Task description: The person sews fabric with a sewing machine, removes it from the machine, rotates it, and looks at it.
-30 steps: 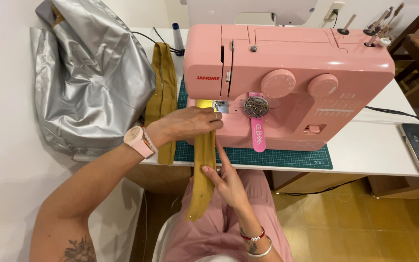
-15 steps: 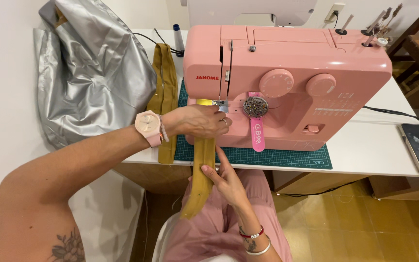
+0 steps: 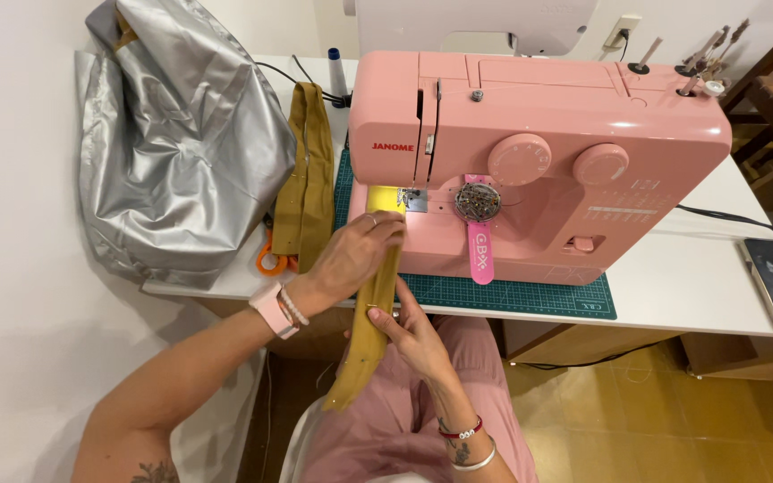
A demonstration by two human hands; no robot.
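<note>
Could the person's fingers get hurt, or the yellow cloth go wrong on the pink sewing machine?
Maybe. The left hand presses the yellow strip very close to the needle area of the pink sewing machine, so fingers might get pricked. The strip's long end hangs off the table edge, held only lightly by the right hand, so its weight could pull the seam crooked.

A person's left hand [image 3: 355, 255] presses a mustard fabric strip [image 3: 370, 313] at the needle of a pink sewing machine [image 3: 539, 152] on a white bench [image 3: 700, 286], while the right hand [image 3: 409, 326] pinches the strip lower down.
</note>
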